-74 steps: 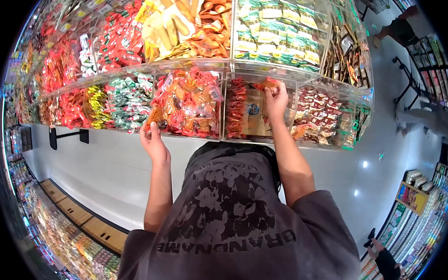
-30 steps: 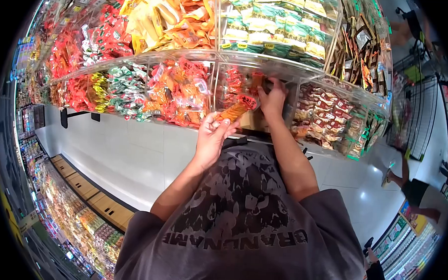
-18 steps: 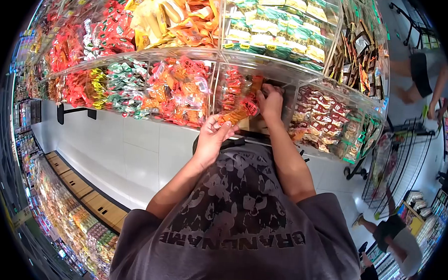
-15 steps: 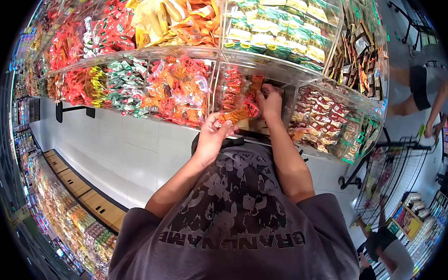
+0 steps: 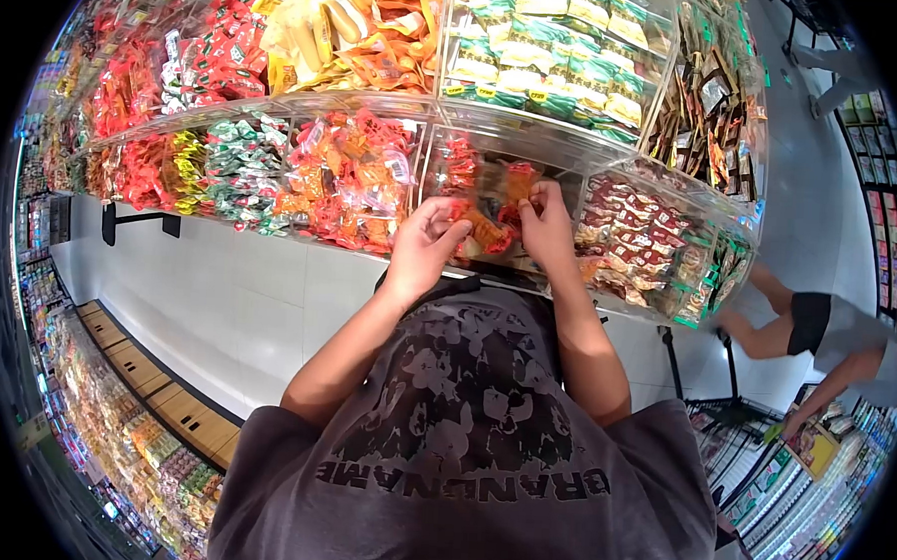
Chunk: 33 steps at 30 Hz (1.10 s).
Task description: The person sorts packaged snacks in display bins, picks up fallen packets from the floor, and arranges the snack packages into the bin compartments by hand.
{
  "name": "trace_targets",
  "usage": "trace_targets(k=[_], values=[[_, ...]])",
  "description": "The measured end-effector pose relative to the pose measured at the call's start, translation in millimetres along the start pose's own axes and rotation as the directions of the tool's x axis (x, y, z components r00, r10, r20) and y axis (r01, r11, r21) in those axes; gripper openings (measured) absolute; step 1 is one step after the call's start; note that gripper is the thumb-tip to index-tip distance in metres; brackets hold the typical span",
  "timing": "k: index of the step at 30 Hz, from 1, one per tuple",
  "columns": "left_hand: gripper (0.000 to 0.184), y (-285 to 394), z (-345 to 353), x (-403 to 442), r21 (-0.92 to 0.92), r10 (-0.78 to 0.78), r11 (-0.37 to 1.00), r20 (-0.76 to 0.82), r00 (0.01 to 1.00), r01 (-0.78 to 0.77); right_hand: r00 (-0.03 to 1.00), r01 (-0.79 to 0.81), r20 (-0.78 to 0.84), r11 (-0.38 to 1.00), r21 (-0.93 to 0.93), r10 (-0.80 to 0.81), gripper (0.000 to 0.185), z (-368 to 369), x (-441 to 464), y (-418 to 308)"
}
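Over a clear plastic bin, my left hand pinches a small snack packet with orange-brown contents and red ends. My right hand is closed at the bin's right side, thumb and fingers pressed together around the edge of another orange-and-red snack packet. Its fingertips also come close to the red end of the packet in my left hand; whether they touch it I cannot tell. More red packets are stacked in the bin's left part, behind my left hand.
Bins of orange-red packets and brown-and-white packets flank this one. Green-and-white packets fill the upper tier. A person stands by a shopping cart at the right. Another display lies across the aisle at lower left.
My right hand has drawn back from deeper in the bin toward me. The packet in my left hand has tilted, its right end now lower. The person and cart at right have shifted downward in view.
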State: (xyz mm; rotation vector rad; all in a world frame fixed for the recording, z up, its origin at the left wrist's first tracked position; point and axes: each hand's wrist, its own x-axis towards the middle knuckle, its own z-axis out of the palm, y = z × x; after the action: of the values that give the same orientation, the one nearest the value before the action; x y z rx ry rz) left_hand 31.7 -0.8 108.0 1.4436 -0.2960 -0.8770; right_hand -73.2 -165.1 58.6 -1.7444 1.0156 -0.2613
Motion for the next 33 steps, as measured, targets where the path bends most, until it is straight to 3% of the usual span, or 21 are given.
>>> trace_targets(k=[1,2,3,4,6,8,10,11,13,14,16,19,21,23,25,26,27,28,30,32,33], values=[[0.021,-1.3,-1.6,5.0,0.017,-0.006,1.000,0.061,0.998,0.005,1.000,0.000,0.001,1.000,-0.002,0.000,0.026,-1.7,-1.2,3.1],[0.021,-0.6,-2.3,9.0,0.015,-0.006,1.000,0.060,0.998,0.005,0.991,-0.030,0.132,0.983,0.183,0.006,0.025,-4.3,-1.4,8.2],[0.021,9.3,0.8,11.9,0.225,-0.034,0.974,0.091,0.995,0.012,0.966,-0.083,0.260,0.931,0.356,-0.013,0.024,-7.0,-3.2,5.4],[0.021,14.7,3.4,15.0,0.424,-0.066,0.906,0.116,0.991,0.011,0.965,-0.082,0.260,0.932,0.354,-0.014,0.024,-9.5,-5.8,2.5],[0.021,5.2,6.7,23.2,0.343,0.000,0.939,0.109,0.994,-0.038,0.912,-0.115,0.400,0.879,0.464,-0.092,0.021,-18.7,-11.4,-7.6],[0.021,-4.4,8.9,29.0,0.262,0.067,0.961,0.101,0.993,-0.091,0.897,-0.114,0.427,0.875,0.470,-0.113,0.022,-26.3,-12.5,-15.8],[0.021,-5.9,11.0,32.3,0.435,0.292,0.848,0.091,0.952,-0.302,0.881,-0.115,0.453,0.871,0.478,-0.133,0.023,-29.3,-11.4,-16.9],[0.021,-7.2,13.5,32.8,0.436,0.294,0.847,0.092,0.952,-0.303,0.877,-0.112,0.458,0.863,0.492,-0.147,0.027,-29.8,-10.3,-15.5],[0.025,-7.5,19.4,31.7,0.100,0.203,0.973,0.056,0.978,-0.208,0.871,-0.110,0.464,0.855,0.507,-0.163,0.031,-31.4,-8.7,-14.5],[0.025,-6.2,18.1,31.0,0.102,0.202,0.973,0.056,0.978,-0.207,0.862,-0.077,0.478,0.887,0.455,-0.170,0.033,-32.4,-7.9,-14.1],[0.028,0.8,17.1,29.7,0.007,0.020,1.000,0.115,0.993,-0.020,0.852,-0.042,0.493,0.916,0.400,-0.176,0.036,-35.9,-11.2,-25.0],[0.031,2.4,15.9,29.1,0.067,0.132,0.988,0.127,0.983,-0.141,0.808,-0.142,0.570,0.887,0.440,-0.153,0.040,-34.5,-17.4,-30.7],[0.033,3.7,18.3,29.5,0.132,0.171,0.974,0.102,0.980,-0.183,0.812,0.030,0.494,0.868,0.496,-0.310,0.044,-21.9,-14.5,-14.1],[0.036,7.4,20.7,30.9,0.195,0.211,0.955,0.082,0.974,-0.223,0.837,0.080,0.451,0.885,0.459,-0.310,0.045,-18.8,-11.1,-5.9],[0.040,16.1,23.1,35.3,0.379,0.232,0.885,0.146,0.962,-0.271,0.859,0.129,0.407,0.900,0.417,-0.312,0.047,-17.7,-6.9,-7.9],[0.040,13.8,22.3,41.3,0.377,0.232,0.886,0.143,0.962,-0.269,0.913,0.155,0.322,0.943,0.296,-0.251,0.048,-15.6,-4.1,-9.0],[0.041,10.1,20.6,50.7,0.399,0.321,0.841,0.174,0.931,-0.365,0.954,0.164,0.224,0.972,0.169,-0.200,0.048,-14.7,-0.7,-10.6],[0.041,11.6,20.2,58.7,0.418,0.408,0.785,0.209,0.889,-0.458,0.954,0.165,0.224,0.972,0.167,-0.201,0.048,-11.2,7.0,-5.3],[0.033,13.9,14.7,70.0,0.452,0.421,0.760,0.204,0.884,-0.467,0.976,0.187,0.092,0.976,0.109,-0.198,0.049,5.2,26.8,20.0],[0.029,12.9,10.7,80.3,0.397,0.438,0.806,0.097,0.894,-0.438,0.968,0.247,0.005,0.960,0.129,-0.250,0.048,20.4,36.7,32.9],[0.027,15.2,11.2,80.7,0.337,0.409,0.851,0.057,0.911,-0.403,0.985,0.167,0.012,0.981,0.096,-0.169,0.049,23.9,39.2,30.3]])
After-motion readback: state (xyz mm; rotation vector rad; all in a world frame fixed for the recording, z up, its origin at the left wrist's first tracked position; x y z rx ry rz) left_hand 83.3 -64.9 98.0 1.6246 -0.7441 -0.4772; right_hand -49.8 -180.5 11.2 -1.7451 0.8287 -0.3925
